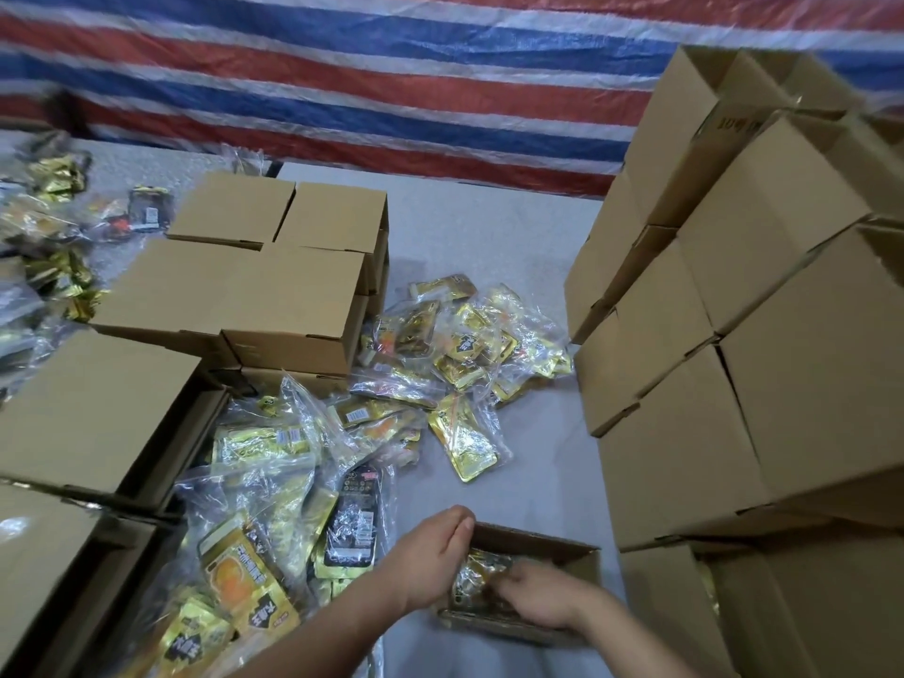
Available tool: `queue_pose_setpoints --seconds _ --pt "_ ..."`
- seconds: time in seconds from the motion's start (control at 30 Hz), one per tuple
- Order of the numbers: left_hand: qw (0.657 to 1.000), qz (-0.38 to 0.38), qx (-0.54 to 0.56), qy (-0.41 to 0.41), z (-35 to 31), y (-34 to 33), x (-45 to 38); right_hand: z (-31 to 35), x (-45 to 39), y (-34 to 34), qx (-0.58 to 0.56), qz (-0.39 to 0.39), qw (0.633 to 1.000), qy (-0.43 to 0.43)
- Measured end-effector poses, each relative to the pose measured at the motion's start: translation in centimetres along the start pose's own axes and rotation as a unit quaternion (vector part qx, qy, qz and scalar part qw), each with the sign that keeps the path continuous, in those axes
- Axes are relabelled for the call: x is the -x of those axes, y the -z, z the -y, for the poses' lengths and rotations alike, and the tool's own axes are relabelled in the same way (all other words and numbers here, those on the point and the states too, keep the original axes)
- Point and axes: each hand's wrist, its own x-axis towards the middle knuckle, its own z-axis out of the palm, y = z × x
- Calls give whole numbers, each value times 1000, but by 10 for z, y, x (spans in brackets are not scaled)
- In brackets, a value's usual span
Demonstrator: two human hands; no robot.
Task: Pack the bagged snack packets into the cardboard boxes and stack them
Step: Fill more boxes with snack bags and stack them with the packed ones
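Both hands (435,555) press snack bag (477,577) in box (553,543).

Two hands (433,555), one open box (562,548), many closed boxes (293,305), many snack bags (464,349)

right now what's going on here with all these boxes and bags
A person is packing snacks. Both hands are in a small open box at the near edge of the table: the left hand at its rim, the right hand pressing a clear bag of gold packets inside. More bags lie loose on the table, with closed boxes stacked on the left and a taller stack on the right.
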Motion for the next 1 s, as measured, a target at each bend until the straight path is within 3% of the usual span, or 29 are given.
queue_pose_setpoints --seconds 0.07,0.2,0.37,0.47,0.53,0.6,0.7,0.87,1.0 --pt "1000 3 -7 2 -2 1 0 -6 -4 3 -52 -52 997 -1" --pt "1000 2 -10 11 -1 0 2 -3 -14 -8 -3 -28 1000 15" --pt "999 -10 20 26 -5 13 4 -1 0 -3 -39 -28 999 26" --pt "993 -105 7 54 8 58 0 -4 27 18 -63 -62 995 51" --pt "973 -197 -92 80 28 101 -5 -1 42 35 -90 -89 989 82" --pt "930 -248 -243 122 52 145 -10 8 53 50 -123 -118 979 111" --pt "872 -189 -408 191 82 193 -19 30 58 70 -173 -171 960 139" --pt "858 39 -470 203 123 202 -28 65 45 80 -184 -182 956 141" --pt "856 59 -478 190 137 188 -36 80 36 73 -180 -185 953 156"
